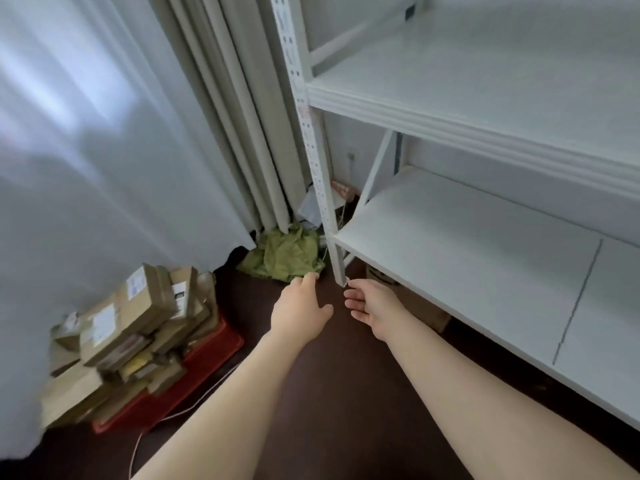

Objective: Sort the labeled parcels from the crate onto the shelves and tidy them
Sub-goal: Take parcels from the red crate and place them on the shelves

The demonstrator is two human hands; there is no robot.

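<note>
Your parcels (138,317) are sitting heaped in the red crate (204,362) on the dark floor (329,410) at lower left. They are flat brown cardboard boxes with white labels, piling unevenly above the plastic rim and somewhat blurred. You are holding both arms stretched forward. Your left hand (299,308) is hanging palm down, fingers loosely spread and gripping nothing. Your right hand (372,306) is facing palm inward, fingers gently curled, also gripping nothing. The white shelves (467,254) are standing at right, smooth boards on a perforated post (311,133). A crumpled green cloth (284,252), or perhaps a bag, is lying by the post's foot.
</note>
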